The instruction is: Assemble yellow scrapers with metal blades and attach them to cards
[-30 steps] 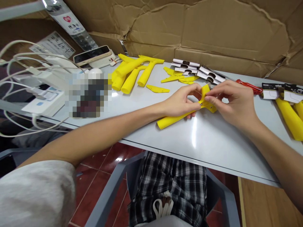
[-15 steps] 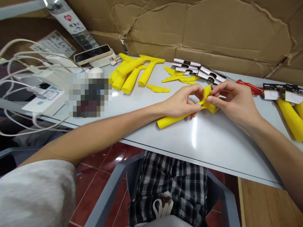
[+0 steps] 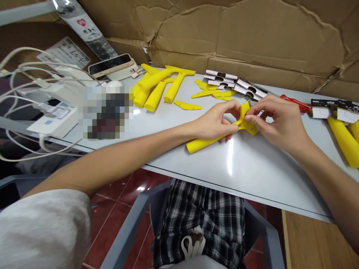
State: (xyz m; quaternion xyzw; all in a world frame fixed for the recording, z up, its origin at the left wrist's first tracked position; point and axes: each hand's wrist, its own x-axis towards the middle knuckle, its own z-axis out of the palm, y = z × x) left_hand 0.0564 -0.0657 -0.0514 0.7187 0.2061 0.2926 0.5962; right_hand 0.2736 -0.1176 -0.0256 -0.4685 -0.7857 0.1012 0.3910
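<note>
Upper left, the bottle label point(image 3: 89, 31) shows a red heart point(image 3: 81, 22) and blurred characters. Right of centre, our left grip point(image 3: 215, 121) wraps the yellow handle point(image 3: 206, 143), its slanting long axis pointing lower left; our right grip point(image 3: 280, 119) pinches its head.

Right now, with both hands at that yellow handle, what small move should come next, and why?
I'd probably press the head lightly with the right hand while the left hand braces. The left hand grips the handle just below the head, and the right thumb and forefinger are right at the head, so neither needs repositioning.
</note>
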